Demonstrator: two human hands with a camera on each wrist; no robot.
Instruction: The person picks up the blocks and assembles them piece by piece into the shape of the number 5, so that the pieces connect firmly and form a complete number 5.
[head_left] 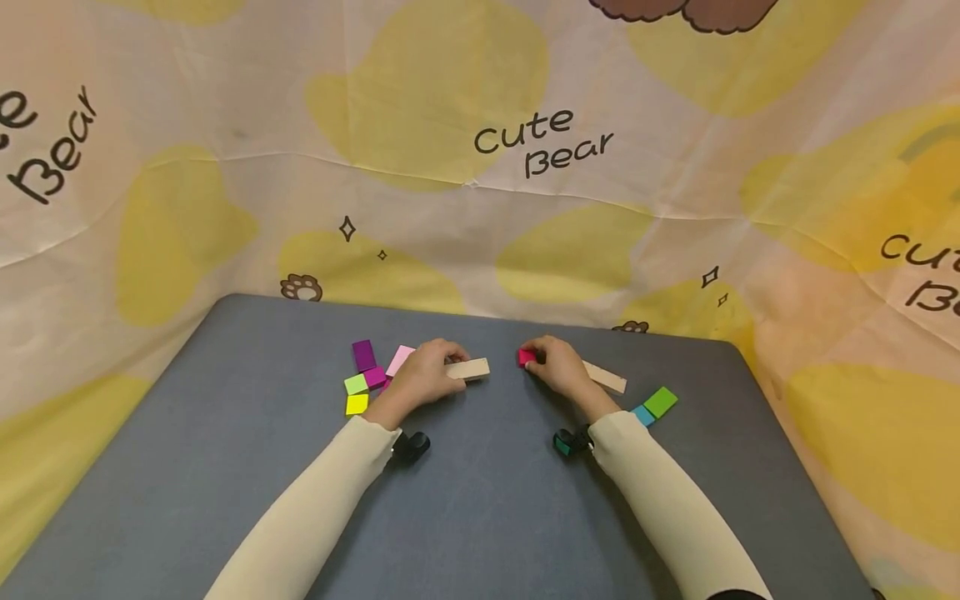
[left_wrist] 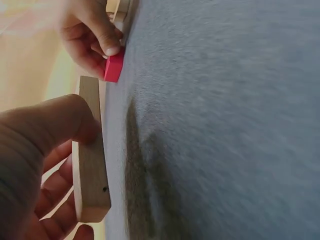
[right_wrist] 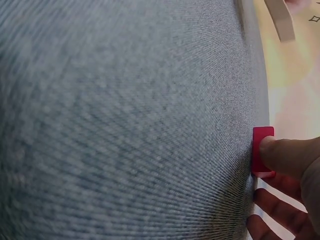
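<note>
My left hand (head_left: 429, 373) pinches a plain wooden block (head_left: 471, 369) between thumb and fingers; in the left wrist view this block (left_wrist: 91, 160) is held just above the grey surface. To the right, my right hand (head_left: 558, 367) grips a small red block (head_left: 527, 357) by its sides, thumb on the near face. The right wrist view shows the red block (right_wrist: 259, 150) at the cloth's surface. Behind the right hand lies another wooden block (head_left: 604, 377), partly hidden by that hand.
Left of the left hand lie a purple block (head_left: 363, 356), a pink one (head_left: 401, 359), magenta ones (head_left: 374, 377), a lime one (head_left: 356, 384) and a yellow one (head_left: 357, 404). A green block (head_left: 661, 402) and a blue one (head_left: 642, 415) lie beside the right wrist. Patterned cloth hangs behind the table (head_left: 472, 500).
</note>
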